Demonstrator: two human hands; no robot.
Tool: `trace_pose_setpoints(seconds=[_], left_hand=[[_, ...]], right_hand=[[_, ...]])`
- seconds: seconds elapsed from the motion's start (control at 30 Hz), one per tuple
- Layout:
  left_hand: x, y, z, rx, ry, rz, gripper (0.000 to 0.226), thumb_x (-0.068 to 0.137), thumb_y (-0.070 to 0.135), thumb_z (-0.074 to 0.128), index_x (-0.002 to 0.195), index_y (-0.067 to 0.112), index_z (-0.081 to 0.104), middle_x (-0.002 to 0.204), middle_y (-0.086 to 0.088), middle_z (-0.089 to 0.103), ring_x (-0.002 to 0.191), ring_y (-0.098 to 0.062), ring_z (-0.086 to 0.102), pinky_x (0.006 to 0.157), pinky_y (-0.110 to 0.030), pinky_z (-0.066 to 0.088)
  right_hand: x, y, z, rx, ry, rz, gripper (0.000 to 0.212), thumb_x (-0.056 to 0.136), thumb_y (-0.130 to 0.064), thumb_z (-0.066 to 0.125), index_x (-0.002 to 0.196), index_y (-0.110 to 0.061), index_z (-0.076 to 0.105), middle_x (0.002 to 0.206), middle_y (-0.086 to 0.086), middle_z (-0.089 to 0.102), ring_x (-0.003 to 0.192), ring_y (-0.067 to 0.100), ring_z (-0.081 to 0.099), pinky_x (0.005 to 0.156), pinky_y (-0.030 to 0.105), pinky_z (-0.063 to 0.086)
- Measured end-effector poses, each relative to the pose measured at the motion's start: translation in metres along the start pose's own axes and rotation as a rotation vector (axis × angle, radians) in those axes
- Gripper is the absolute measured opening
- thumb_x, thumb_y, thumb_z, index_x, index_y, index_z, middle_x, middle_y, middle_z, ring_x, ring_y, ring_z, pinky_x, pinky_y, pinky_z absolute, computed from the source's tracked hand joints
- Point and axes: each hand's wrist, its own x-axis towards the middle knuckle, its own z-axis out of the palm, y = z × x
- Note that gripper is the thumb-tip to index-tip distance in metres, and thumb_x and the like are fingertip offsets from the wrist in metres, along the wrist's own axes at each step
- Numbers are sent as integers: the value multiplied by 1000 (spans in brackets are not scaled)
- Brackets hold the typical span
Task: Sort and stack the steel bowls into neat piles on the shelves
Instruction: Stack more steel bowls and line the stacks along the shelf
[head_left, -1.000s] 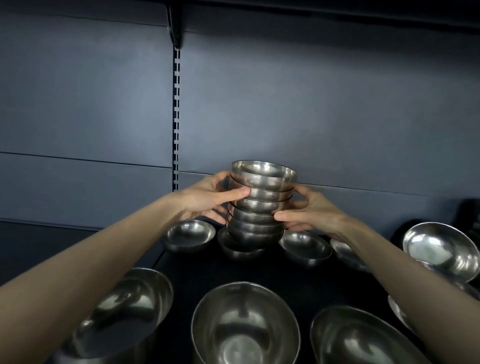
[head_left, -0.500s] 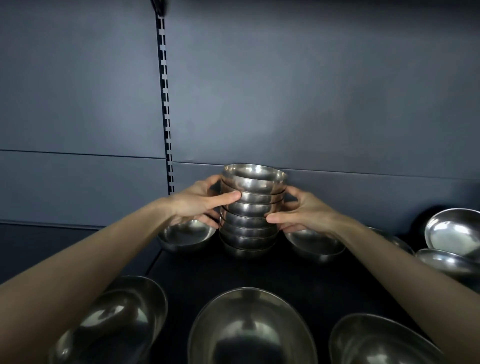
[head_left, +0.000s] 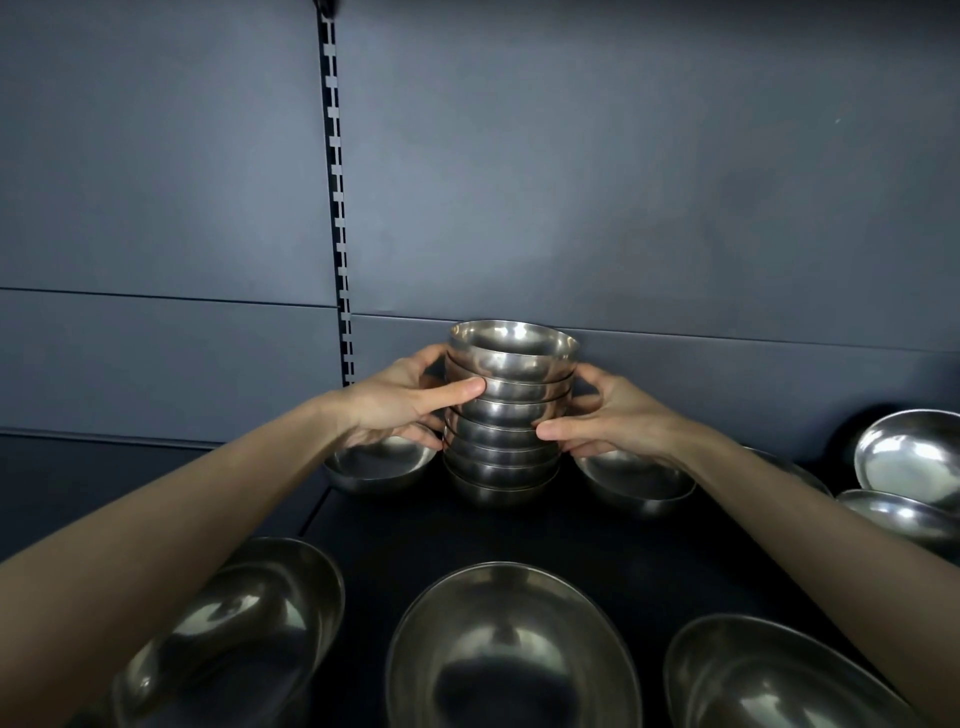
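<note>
A stack of several small steel bowls (head_left: 511, 415) stands upright at the back middle of the dark shelf (head_left: 649, 566), close to the grey back wall. My left hand (head_left: 400, 402) grips the stack's left side, thumb across the front. On the right side my right hand (head_left: 613, 418) holds it, thumb pointing in. The stack's bottom bowl appears to rest on the shelf. A single small bowl (head_left: 382, 462) sits left of the stack and another small bowl (head_left: 636, 480) sits right of it, both partly hidden by my hands.
Three large steel bowls line the front of the shelf: left (head_left: 228, 634), middle (head_left: 511, 649), right (head_left: 774, 675). Two more bowls (head_left: 906, 457) lean at the far right. A slotted upright rail (head_left: 337, 208) runs up the back wall.
The stack has come down from above a lone small bowl onto it and now stands on the shelf. Both hands stayed on the stack's sides.
</note>
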Motion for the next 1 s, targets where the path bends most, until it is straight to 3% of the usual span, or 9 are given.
trace_pose_setpoints(seconds=[0.3,0.43,0.63,0.8,0.9,1.0], left_hand=[[-3,2,2,21,-2,-17,72,63,51,71,126,30,45,117,-10,66,95,-28,70,88,-46,55],[-5,5,0,76,28,-29,71,60,57,71,123,35,48,119,-2,65,106,-24,66,89,-44,55],[-13,15,-1,205,97,-29,75,60,62,69,126,31,52,122,8,63,112,-12,61,92,-40,53],[-20,29,-3,419,150,-13,50,72,57,69,111,27,61,107,14,64,102,-3,58,79,-23,49],[-25,42,-5,648,232,-11,44,78,51,69,103,15,66,101,4,67,100,-14,60,83,-26,44],[-39,63,0,825,306,28,44,79,49,69,101,11,65,96,-1,65,101,-21,60,88,-33,47]], right_hand=[[-2,-2,-1,-39,-8,-1,79,70,-28,83,137,-32,39,99,-8,75,89,15,73,79,29,56],[-4,-6,-2,-90,-9,6,81,64,-37,84,134,-32,42,103,-8,74,95,17,72,90,37,55],[-12,-16,-2,-209,30,-1,64,74,-30,81,129,-30,48,100,-9,75,93,4,69,66,19,54],[-24,-23,-7,-404,119,13,70,73,-36,82,133,-20,49,115,-2,67,103,9,64,88,21,48],[-40,-35,-13,-635,194,5,78,74,-43,79,140,-21,44,137,2,54,125,17,52,98,25,39],[-62,-52,-21,-698,238,-18,72,78,-39,76,140,-18,45,142,6,50,128,23,48,96,26,36]])
